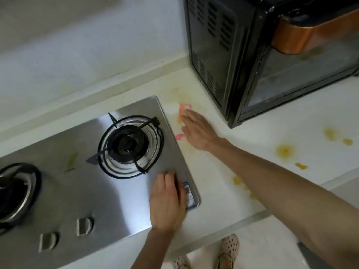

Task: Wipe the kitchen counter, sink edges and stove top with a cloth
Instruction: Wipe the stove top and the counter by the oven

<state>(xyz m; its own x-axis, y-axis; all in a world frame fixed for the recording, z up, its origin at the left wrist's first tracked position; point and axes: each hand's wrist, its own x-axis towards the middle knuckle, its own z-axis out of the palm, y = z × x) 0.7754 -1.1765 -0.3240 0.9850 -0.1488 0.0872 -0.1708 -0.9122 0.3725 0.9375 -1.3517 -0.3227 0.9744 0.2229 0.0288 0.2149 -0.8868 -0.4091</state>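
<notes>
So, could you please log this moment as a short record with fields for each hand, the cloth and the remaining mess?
right hand: flat on the cloth, pressing it to the counter
left hand: resting flat on the stove top, front right corner
cloth: pink-edged, between stove top and black oven
stains: yellow spots on the counter right of the arm, unwiped
stove top mess: greenish smear between burners

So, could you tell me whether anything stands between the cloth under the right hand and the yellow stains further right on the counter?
Nothing visible does. The right hand presses the cloth flat on the counter beside the stove top. The yellow stains lie across bare counter; the black oven sits further back, off that path.
</notes>
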